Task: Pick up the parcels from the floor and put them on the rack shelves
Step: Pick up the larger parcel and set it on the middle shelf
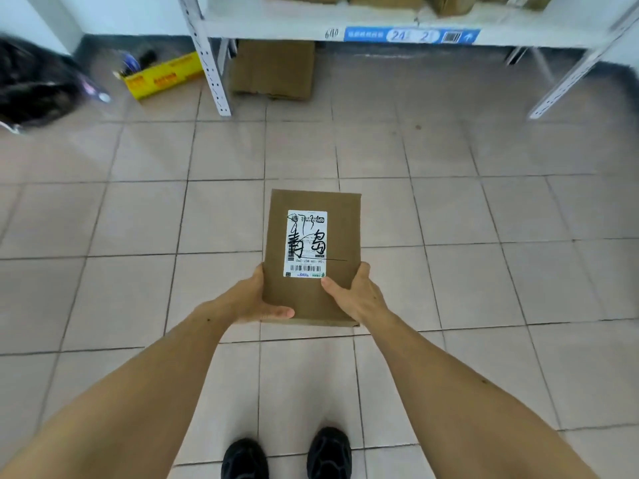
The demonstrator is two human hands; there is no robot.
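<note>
With the left hand and right hand clasped around the parcel, the carrying step seems underway; next, raise it onto the shelf.

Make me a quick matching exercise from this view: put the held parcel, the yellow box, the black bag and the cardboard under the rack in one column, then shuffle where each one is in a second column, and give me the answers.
Column one:
1. held parcel
2. yellow box
3. black bag
4. flat cardboard

Column two:
A. on the floor under the lowest shelf
B. at the far left edge of the view
C. gripped at its near end by the left hand and right hand
D. on the floor just left of the rack's left post

Pairs: 1-C, 2-D, 3-B, 4-A
</note>
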